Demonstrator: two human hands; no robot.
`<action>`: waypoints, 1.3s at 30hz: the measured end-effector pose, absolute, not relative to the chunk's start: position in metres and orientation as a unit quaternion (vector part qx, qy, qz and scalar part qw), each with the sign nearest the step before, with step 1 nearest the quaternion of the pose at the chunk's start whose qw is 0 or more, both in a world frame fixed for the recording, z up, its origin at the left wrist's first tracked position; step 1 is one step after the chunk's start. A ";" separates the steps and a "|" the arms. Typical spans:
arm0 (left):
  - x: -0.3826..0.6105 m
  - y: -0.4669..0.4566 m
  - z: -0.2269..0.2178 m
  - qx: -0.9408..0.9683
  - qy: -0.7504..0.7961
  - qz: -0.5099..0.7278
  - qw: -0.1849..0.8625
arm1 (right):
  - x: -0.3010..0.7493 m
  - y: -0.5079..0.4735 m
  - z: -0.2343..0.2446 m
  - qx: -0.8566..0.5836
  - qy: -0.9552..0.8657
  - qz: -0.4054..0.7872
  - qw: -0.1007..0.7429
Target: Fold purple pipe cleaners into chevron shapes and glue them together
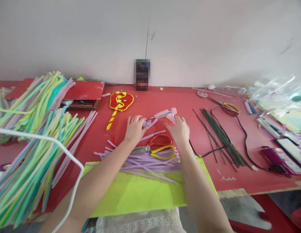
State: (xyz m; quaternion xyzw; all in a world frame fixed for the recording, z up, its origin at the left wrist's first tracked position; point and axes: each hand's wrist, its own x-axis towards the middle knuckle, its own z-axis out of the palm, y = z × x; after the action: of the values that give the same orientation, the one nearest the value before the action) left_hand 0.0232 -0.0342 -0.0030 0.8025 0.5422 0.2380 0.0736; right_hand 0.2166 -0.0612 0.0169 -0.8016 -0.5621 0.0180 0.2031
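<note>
My left hand (135,130) is closed on a small bunch of folded lilac pipe cleaners (150,123), pinched at the fingertips. My right hand (179,130) grips a pink hot glue gun (168,114) by its handle, its nozzle pointing left, close to the bunch. Below the hands, scissors (162,152) with one red and one yellow handle rest on a pile of loose lilac pipe cleaners (140,164). That pile lies over a lime-green sheet (140,197) at the front edge of the table.
Bundles of pastel pipe cleaners (55,139) fill the left side, with a white cable (75,158) crossing in front. A red-and-yellow fan ornament (121,102) lies behind. Dark green stems (220,139), a black cord (241,124), more scissors (225,105) and a purple box (281,160) occupy the right.
</note>
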 end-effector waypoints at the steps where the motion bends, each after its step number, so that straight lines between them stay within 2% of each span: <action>1: 0.023 -0.034 -0.002 0.803 0.541 0.238 0.074 | 0.216 -0.061 0.017 -0.802 -0.560 0.018 0.204; 16: 0.026 -0.036 -0.001 0.808 0.543 0.214 0.083 | 0.217 -0.062 0.020 -0.807 -0.551 0.013 0.210; 29: 0.013 -0.041 0.013 0.807 0.562 0.178 0.037 | 0.215 -0.063 0.025 -0.804 -0.558 0.027 0.205; 39: -0.008 -0.049 0.013 0.806 0.565 0.170 0.041 | 0.212 -0.062 0.020 -0.792 -0.571 0.030 0.214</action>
State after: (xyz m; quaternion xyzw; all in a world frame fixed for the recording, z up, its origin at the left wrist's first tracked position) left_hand -0.0076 -0.0493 0.0134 0.8063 0.5652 0.1696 0.0406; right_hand 0.2122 -0.0624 0.0203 -0.7917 -0.5715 0.0300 0.2138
